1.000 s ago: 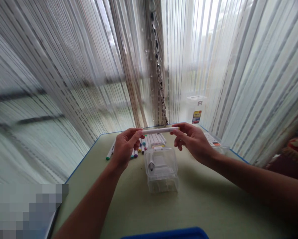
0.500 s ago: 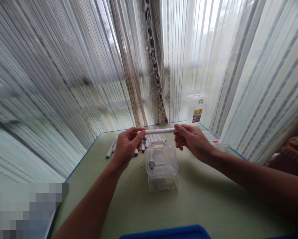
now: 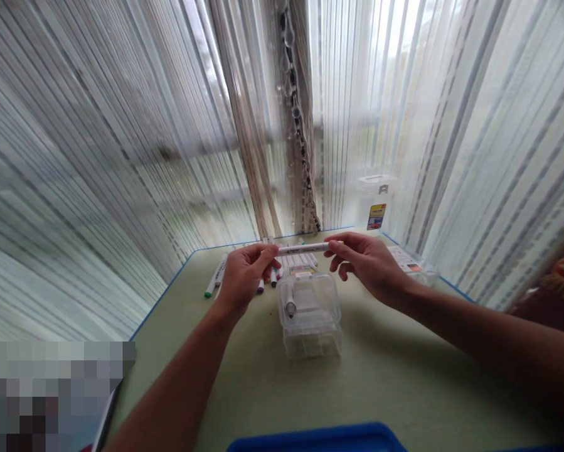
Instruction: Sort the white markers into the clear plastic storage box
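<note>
I hold a white marker level between both hands above the table. My left hand pinches its left end and my right hand pinches its right end. Just below them stands a clear plastic box with one marker inside. Behind the box, a row of several white markers with coloured caps lies on the green tabletop.
One loose marker with a green cap lies to the left. A clear lid with a label rests at the right. A plastic container with a yellow sticker stands behind the sheer curtain. A blue edge shows at the bottom.
Both hands keep the marker between them at about the same height. The view has shifted slightly, so the box and markers sit a little further right.
</note>
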`<action>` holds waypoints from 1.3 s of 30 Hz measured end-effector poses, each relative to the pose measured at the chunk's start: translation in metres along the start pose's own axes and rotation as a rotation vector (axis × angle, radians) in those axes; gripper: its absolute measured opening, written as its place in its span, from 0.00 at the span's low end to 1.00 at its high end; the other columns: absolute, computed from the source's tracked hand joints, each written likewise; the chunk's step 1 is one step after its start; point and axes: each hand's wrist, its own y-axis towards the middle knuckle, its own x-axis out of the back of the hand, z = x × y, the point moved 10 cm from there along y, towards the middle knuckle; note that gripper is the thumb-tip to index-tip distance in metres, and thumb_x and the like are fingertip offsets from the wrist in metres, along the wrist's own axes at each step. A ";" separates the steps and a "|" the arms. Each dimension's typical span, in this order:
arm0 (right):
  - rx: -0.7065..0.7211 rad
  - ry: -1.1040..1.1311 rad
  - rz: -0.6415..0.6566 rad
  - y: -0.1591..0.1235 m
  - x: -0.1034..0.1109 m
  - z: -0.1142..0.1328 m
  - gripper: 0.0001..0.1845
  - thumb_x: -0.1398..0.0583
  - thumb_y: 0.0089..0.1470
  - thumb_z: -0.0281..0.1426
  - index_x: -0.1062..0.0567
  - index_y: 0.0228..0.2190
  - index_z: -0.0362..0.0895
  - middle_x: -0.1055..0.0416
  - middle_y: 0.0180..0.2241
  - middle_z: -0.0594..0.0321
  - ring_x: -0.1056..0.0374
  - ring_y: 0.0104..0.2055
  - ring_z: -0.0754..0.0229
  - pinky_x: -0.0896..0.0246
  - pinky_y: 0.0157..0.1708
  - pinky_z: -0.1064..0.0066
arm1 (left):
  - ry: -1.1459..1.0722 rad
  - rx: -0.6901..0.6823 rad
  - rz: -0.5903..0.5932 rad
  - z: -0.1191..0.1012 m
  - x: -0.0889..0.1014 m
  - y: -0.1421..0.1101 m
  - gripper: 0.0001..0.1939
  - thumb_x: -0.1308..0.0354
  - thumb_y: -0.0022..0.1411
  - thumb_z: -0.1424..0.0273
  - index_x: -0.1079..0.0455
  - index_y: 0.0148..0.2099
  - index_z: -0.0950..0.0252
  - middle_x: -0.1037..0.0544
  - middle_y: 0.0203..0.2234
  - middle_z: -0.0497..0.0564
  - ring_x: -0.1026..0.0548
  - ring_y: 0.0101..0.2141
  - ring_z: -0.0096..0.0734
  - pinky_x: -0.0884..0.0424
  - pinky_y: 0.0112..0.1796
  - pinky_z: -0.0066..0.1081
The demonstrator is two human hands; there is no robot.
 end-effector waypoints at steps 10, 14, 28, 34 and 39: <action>-0.021 -0.008 0.023 0.001 -0.002 -0.005 0.17 0.28 0.44 0.39 0.23 0.29 0.41 0.25 0.26 0.61 0.31 0.21 0.65 0.41 0.16 0.75 | -0.003 -0.040 0.015 -0.005 -0.003 -0.002 0.15 0.30 0.53 0.63 0.23 0.39 0.68 0.24 0.21 0.48 0.33 0.18 0.19 0.38 0.20 0.22; -0.034 -0.033 0.027 0.000 -0.004 -0.006 0.17 0.27 0.43 0.39 0.22 0.29 0.40 0.25 0.25 0.61 0.32 0.21 0.65 0.40 0.16 0.74 | 0.012 -0.025 0.000 -0.005 -0.003 -0.003 0.15 0.29 0.50 0.63 0.24 0.35 0.68 0.25 0.19 0.46 0.34 0.17 0.19 0.41 0.18 0.21; -0.227 0.076 -0.009 -0.007 -0.006 -0.031 0.17 0.29 0.46 0.38 0.22 0.37 0.43 0.27 0.27 0.63 0.34 0.22 0.67 0.40 0.18 0.75 | -0.148 -0.066 0.154 -0.019 -0.020 -0.013 0.17 0.29 0.51 0.67 0.20 0.45 0.64 0.21 0.27 0.49 0.32 0.22 0.20 0.35 0.23 0.24; -0.237 0.084 -0.004 -0.007 -0.006 -0.033 0.18 0.29 0.46 0.38 0.22 0.37 0.43 0.28 0.26 0.64 0.34 0.21 0.67 0.40 0.18 0.76 | -0.159 -0.064 0.173 -0.018 -0.021 -0.012 0.17 0.29 0.51 0.68 0.19 0.45 0.64 0.20 0.26 0.50 0.32 0.22 0.20 0.36 0.24 0.24; -0.224 0.077 -0.004 -0.006 -0.004 -0.032 0.19 0.29 0.46 0.39 0.22 0.37 0.42 0.28 0.26 0.65 0.34 0.21 0.68 0.41 0.18 0.76 | -0.185 -0.073 0.185 -0.016 -0.020 -0.010 0.16 0.30 0.53 0.68 0.20 0.45 0.64 0.20 0.27 0.50 0.32 0.22 0.20 0.36 0.24 0.23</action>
